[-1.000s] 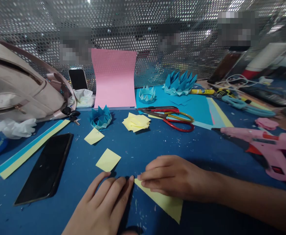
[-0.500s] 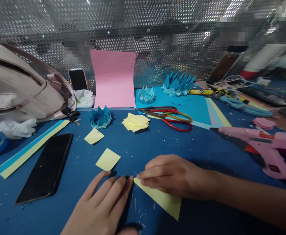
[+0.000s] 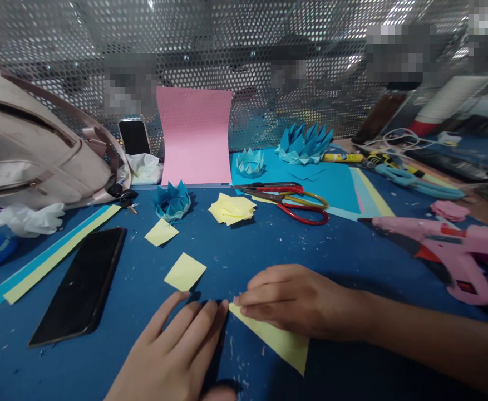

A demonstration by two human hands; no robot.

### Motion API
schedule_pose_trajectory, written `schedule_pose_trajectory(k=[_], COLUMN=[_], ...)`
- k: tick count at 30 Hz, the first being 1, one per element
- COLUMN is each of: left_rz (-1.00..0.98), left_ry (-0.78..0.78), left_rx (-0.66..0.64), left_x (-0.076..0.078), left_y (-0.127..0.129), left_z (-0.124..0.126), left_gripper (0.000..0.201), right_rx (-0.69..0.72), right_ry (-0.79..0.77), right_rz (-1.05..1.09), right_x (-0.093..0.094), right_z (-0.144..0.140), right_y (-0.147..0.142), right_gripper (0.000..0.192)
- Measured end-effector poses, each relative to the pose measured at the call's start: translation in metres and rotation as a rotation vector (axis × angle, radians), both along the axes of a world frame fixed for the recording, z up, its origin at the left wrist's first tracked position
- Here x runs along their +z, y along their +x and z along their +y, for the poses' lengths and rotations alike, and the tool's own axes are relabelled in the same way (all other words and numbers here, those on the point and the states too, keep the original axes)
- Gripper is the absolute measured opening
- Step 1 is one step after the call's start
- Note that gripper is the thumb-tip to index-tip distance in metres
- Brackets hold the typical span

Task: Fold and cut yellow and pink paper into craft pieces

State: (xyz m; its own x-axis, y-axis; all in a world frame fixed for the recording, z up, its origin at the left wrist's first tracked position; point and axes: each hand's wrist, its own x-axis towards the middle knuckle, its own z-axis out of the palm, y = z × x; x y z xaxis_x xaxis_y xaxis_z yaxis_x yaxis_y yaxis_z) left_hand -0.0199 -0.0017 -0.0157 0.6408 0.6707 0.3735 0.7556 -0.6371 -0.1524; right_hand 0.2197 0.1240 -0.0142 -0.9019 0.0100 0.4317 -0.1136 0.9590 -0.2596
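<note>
A yellow sheet of paper [image 3: 287, 345], folded into a triangle, lies on the blue table in front of me. My right hand [image 3: 297, 301] presses down on its upper edge, fingers together and bent over it; the thumb is hidden. At the paper's left corner rests my left hand [image 3: 177, 345], palm down with fingers stretched out on the table. Just beyond the left fingertips is a small yellow paper square [image 3: 185, 271], and another yellow square [image 3: 161, 231] lies farther back. A stack of yellow paper pieces [image 3: 232, 209] sits mid-table.
Scissors [image 3: 285, 199] lie beyond my right hand, and a pink glue gun [image 3: 456, 245] is at right. Folded blue paper rings [image 3: 172, 201] stand behind. A black phone [image 3: 79, 287], paper strips [image 3: 55, 253] and a bag [image 3: 39, 145] occupy the left. Pink paper [image 3: 196, 136] leans against the perforated panel.
Both hands and the folded yellow paper stay almost exactly where they were. The view has shifted very slightly.
</note>
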Motion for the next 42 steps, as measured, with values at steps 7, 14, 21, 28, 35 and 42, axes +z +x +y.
schedule_pose_trajectory(k=[7, 14, 21, 28, 35, 42], left_rz=[0.039, -0.167, -0.130, -0.108, -0.103, -0.120], left_ry=[-0.006, 0.013, -0.014, -0.010, -0.028, -0.041], left_rx=[0.040, 0.024, 0.067, 0.090, 0.084, 0.092], left_x=[0.008, -0.017, -0.009, -0.010, -0.015, -0.015], left_y=[0.004, 0.006, 0.005, 0.006, 0.005, 0.006], left_z=[-0.001, -0.009, -0.008, -0.008, -0.010, -0.011], left_gripper=[0.060, 0.047, 0.052, 0.058, 0.058, 0.055], right_rx=[0.015, 0.027, 0.052, 0.040, 0.040, -0.006], right_ry=[-0.024, -0.060, -0.095, -0.085, -0.015, 0.031], right_rz=[0.016, -0.009, -0.030, -0.057, -0.085, -0.097], right_x=[-0.002, -0.001, 0.002, 0.001, 0.002, 0.007], right_z=[0.001, -0.001, -0.002, -0.002, -0.001, -0.005], right_y=[-0.001, -0.001, -0.001, -0.001, -0.001, -0.003], right_gripper=[0.024, 0.022, 0.023, 0.025, 0.027, 0.026])
